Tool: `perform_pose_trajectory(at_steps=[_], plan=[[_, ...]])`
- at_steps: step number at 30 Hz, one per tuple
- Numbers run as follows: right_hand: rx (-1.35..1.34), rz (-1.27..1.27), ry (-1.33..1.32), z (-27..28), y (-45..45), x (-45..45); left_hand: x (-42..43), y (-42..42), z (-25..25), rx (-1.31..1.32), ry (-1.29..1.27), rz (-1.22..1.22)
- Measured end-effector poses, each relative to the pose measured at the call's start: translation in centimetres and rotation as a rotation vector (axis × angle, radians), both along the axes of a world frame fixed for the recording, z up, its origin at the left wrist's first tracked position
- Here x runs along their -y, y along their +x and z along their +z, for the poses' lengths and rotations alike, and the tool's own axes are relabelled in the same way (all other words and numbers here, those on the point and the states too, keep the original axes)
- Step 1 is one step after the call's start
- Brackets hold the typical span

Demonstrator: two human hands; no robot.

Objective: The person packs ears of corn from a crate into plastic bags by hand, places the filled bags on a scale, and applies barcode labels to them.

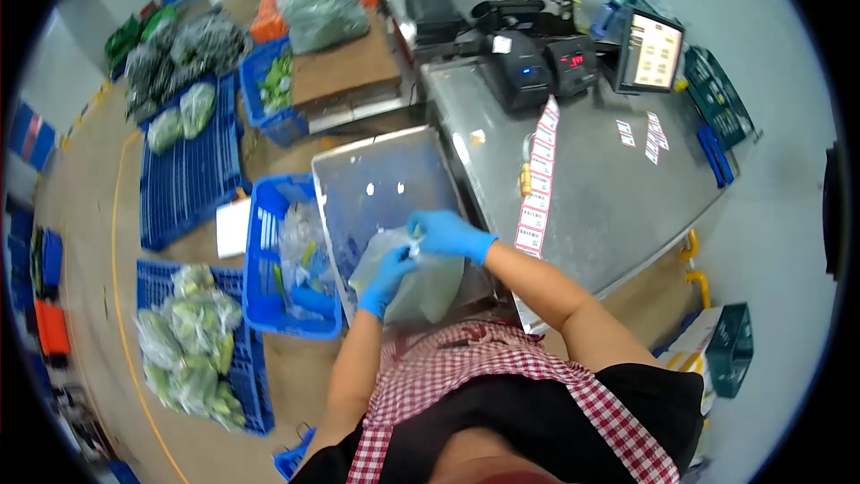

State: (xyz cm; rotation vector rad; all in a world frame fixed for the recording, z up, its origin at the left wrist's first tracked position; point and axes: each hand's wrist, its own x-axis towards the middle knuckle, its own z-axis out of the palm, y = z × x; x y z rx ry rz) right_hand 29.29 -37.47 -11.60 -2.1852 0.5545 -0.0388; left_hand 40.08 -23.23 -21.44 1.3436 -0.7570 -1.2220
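A translucent plastic bag [432,291] with something pale green inside lies at the near end of a flat metal platform [376,157], close to my apron. My left hand [387,280], in a blue glove, is closed on the gathered upper part of the bag. Just to its right, my blue-gloved right hand [448,237] pinches the bag's top. The fingertips of both hands are close together there. What exactly the bag contains cannot be made out through the plastic.
Left of the platform stands a blue crate [296,318] with plastic and green scraps. Bagged vegetables [193,341] lie on a blue pallet. To the right, a steel table [596,215] carries a label strip [540,179], a label printer [520,72] and a screen [652,49].
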Motion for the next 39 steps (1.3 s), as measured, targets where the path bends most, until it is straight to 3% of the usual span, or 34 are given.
perform_pose_trajectory(at_steps=[1, 3, 5, 7, 9, 10, 11, 13, 14, 16, 17, 18, 21, 22, 24, 25, 26, 27, 29, 30, 31, 33, 34, 35, 37, 38, 39], plan=[[-0.106, -0.054, 0.053, -1.1, -0.2, 1.1, 0.0, 0.1, 0.3, 0.083, -0.004, 0.013], [0.037, -0.203, -0.124, -8.0, -1.7, 3.5, -1.3, 0.8, 3.1, 0.066, 0.187, -0.053], [-0.220, -0.341, -0.114, -10.3, -3.7, 3.7, -3.6, 1.4, -3.6, -0.228, 0.404, -0.009], [-0.235, -0.395, -0.117, -15.8, -5.8, 2.8, -6.6, 0.6, -9.6, -0.342, 0.226, 0.171], [-0.328, -0.191, -0.044, -17.0, -5.2, 2.9, -9.2, -1.3, -11.7, -0.313, 0.033, 0.432], [-0.375, -0.098, -0.004, -16.6, -4.7, 2.8, -9.1, -2.2, -9.9, -0.030, 0.006, 0.469], [-0.412, -0.334, 0.503, -15.9, -4.6, 3.2, -8.7, -2.6, -8.0, -0.317, 0.110, 0.487], [-0.109, -0.480, 1.434, -13.7, -3.6, 2.9, -5.8, -2.2, -2.7, -0.882, 0.301, 0.510], [-0.047, -0.468, 1.496, -12.4, -3.1, 2.1, -5.1, -2.9, -3.0, -0.771, 0.304, 0.179], [0.085, -0.420, 1.612, -10.5, -1.7, 0.7, -4.1, -3.1, 0.0, -0.396, 0.471, -0.226], [0.112, -0.529, 1.600, -10.7, -1.6, 0.3, -4.2, -3.1, 1.1, -0.198, 0.553, -0.421], [0.142, -0.637, 1.587, -11.2, -1.5, -0.1, -4.5, -2.9, 0.8, -0.256, 0.508, -0.341], [0.129, -0.823, 1.696, -13.0, -2.9, 1.0, -6.9, -1.2, -9.3, -1.086, 0.220, 0.584], [0.085, -0.931, 1.742, -15.3, -3.7, 1.3, -8.1, -1.3, -9.5, -1.373, -0.056, 0.631], [0.063, -1.034, 1.858, -20.9, -6.4, 1.9, -10.2, -1.9, -16.8, -1.644, -0.017, 0.788], [0.059, -1.125, 1.858, -20.9, -6.4, 2.2, -9.7, -1.6, -15.8, -1.773, -0.001, 0.857], [0.059, -1.213, 1.857, -20.8, -6.2, 2.7, -9.9, -2.0, -14.7, -1.641, -0.083, 0.761], [0.055, -1.307, 1.855, -20.7, -6.2, 2.9, -9.4, -2.3, -10.1, -1.501, -0.164, 0.683], [0.016, -0.946, 1.703, -13.9, -4.8, 2.6, -6.9, -1.9, -2.9, -1.083, 0.175, 0.807], [-0.004, -0.776, 1.616, -9.1, -3.8, 2.1, -6.5, -1.7, -0.7, -1.066, 0.039, 0.644], [-0.027, -0.613, 1.522, -7.0, -3.3, 1.6, -5.8, -2.1, -0.8, -0.829, 0.078, 0.519], [-0.094, -0.060, 1.074, -8.8, -2.5, 1.1, -3.4, -3.0, -0.7, -0.353, 0.128, 0.261], [-0.119, 0.198, 0.821, -9.2, -1.4, 1.0, -2.2, -3.3, -0.9, -0.360, 0.111, 0.197], [-0.131, -0.007, 0.989, -6.2, -0.3, -0.7, -1.5, -3.2, -1.2, -0.290, 0.131, 0.210], [-0.222, -0.088, 0.962, -6.7, 0.6, -0.8, -1.3, -2.8, -3.1, -0.151, 0.182, 0.227], [-0.123, 0.010, 0.794, -7.3, 0.6, -0.9, -1.8, -2.2, -6.5, -0.013, 0.163, 0.174], [-0.034, 0.105, 0.619, -8.2, 0.3, -1.0, -2.2, -2.1, -5.6, -0.068, 0.207, 0.163]])
